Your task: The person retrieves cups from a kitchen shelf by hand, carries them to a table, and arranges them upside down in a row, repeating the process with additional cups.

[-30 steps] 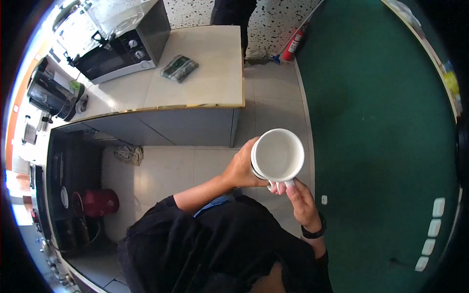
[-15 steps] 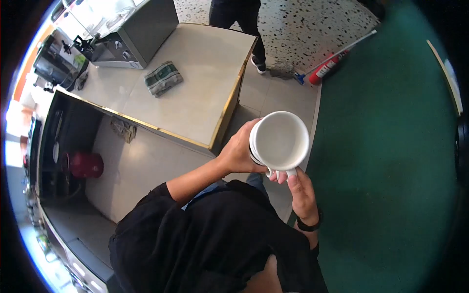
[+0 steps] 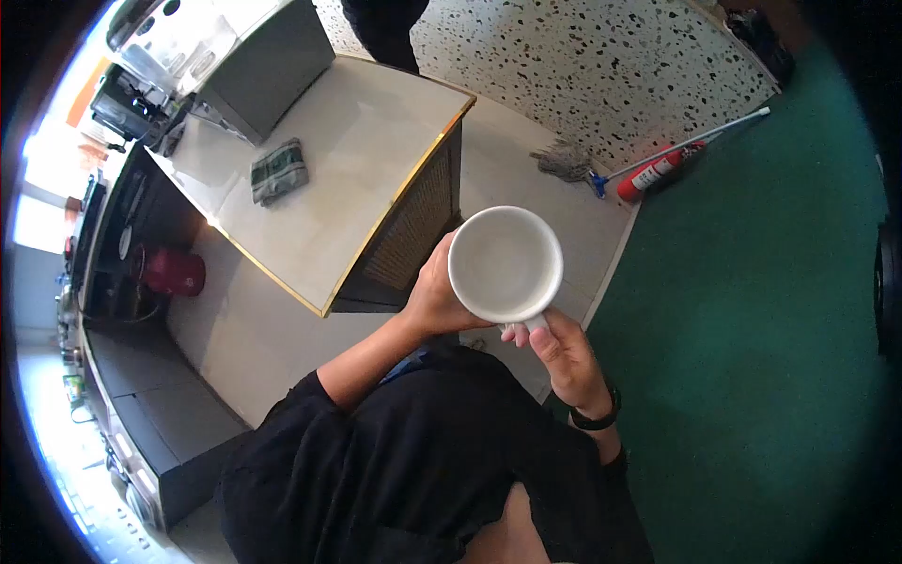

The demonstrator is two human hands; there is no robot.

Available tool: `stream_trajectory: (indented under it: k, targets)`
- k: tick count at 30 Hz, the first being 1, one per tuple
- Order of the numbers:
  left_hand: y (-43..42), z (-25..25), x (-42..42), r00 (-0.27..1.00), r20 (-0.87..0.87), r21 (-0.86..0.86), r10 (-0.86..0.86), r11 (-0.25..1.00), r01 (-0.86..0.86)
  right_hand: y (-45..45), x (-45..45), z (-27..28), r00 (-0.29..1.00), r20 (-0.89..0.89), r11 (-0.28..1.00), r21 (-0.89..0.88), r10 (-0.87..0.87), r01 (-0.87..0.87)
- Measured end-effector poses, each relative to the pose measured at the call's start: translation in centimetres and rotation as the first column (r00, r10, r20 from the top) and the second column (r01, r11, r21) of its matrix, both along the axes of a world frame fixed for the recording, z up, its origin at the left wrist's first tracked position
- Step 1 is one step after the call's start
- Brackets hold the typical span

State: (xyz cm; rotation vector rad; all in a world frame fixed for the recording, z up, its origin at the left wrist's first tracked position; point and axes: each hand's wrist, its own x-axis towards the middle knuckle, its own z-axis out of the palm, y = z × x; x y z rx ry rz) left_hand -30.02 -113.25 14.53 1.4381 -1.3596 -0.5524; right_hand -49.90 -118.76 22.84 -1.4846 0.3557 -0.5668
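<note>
A white cup (image 3: 505,265), seen from above with nothing visible inside, is held in front of my body. It looks like the top one of a stack, whose lower part is mostly hidden now. My left hand (image 3: 437,293) wraps round the stack's left side. On the lower right, my right hand (image 3: 567,359) grips the handle, with the thumb on top and a dark band at the wrist. Beyond the cups, a folded green and grey checked cloth (image 3: 280,173) lies on the pale counter (image 3: 362,179).
A microwave (image 3: 272,70) stands on the counter at the upper left. On the floor are a dark red bin (image 3: 174,271), a mop head (image 3: 564,161) and a fire extinguisher (image 3: 650,177) by the speckled wall. Another person's dark-clothed leg (image 3: 387,33) shows behind the counter.
The view has turned, and the counter corner now appears nearer and further left. The cups have shifted slightly left and up in view, still in both hands. More of the speckled wall shows.
</note>
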Motion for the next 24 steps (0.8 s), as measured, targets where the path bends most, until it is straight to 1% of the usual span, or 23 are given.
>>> stream_trajectory:
  k: [2,5,6,9,12,15,18,22,24]
  targets:
    - [-1.2,-0.8,0.0,0.999,0.031,0.017,0.014,1.0,-0.015,-1.7,-0.1,-0.9,0.999,0.024,1.0,0.01,0.024,-0.024]
    - [-3.4,-1.0,0.2,0.995,0.098,0.07,0.025,0.997,-0.031,-4.1,0.1,-1.3,0.999,0.013,0.992,0.12,0.032,-0.033]
    - [-4.2,-1.2,0.3,0.992,0.122,0.092,0.025,0.995,-0.036,-4.9,0.1,-1.9,0.999,0.009,0.993,0.113,0.034,-0.035]
    - [-7.7,-2.3,0.7,0.989,0.148,0.068,-0.004,0.998,-0.006,-8.1,0.3,-3.2,1.0,-0.008,0.994,0.102,0.029,-0.028]
    - [-11.1,-1.8,1.3,0.999,-0.023,0.115,-0.027,0.993,0.03,-10.8,1.1,-3.1,1.0,-0.021,0.993,0.119,0.0,0.003]
    - [-16.5,-1.0,2.2,0.997,-0.021,0.128,-0.072,0.989,0.074,-15.4,2.2,-1.8,0.999,-0.039,0.993,0.112,-0.032,0.036]
    - [-20.2,-0.9,3.2,0.997,-0.007,0.082,-0.076,0.994,0.076,-18.7,3.3,-1.1,0.998,-0.047,0.991,0.124,-0.05,0.056]
    - [-24.6,-0.2,4.8,0.99,-0.096,0.109,-0.101,0.988,0.111,-22.5,4.8,-1.2,0.997,-0.034,0.992,0.097,-0.073,0.076]
    - [-26.5,-0.1,5.5,0.989,-0.097,0.117,-0.114,0.985,0.125,-24.3,5.3,-1.5,0.996,-0.041,0.991,0.098,-0.084,0.087]
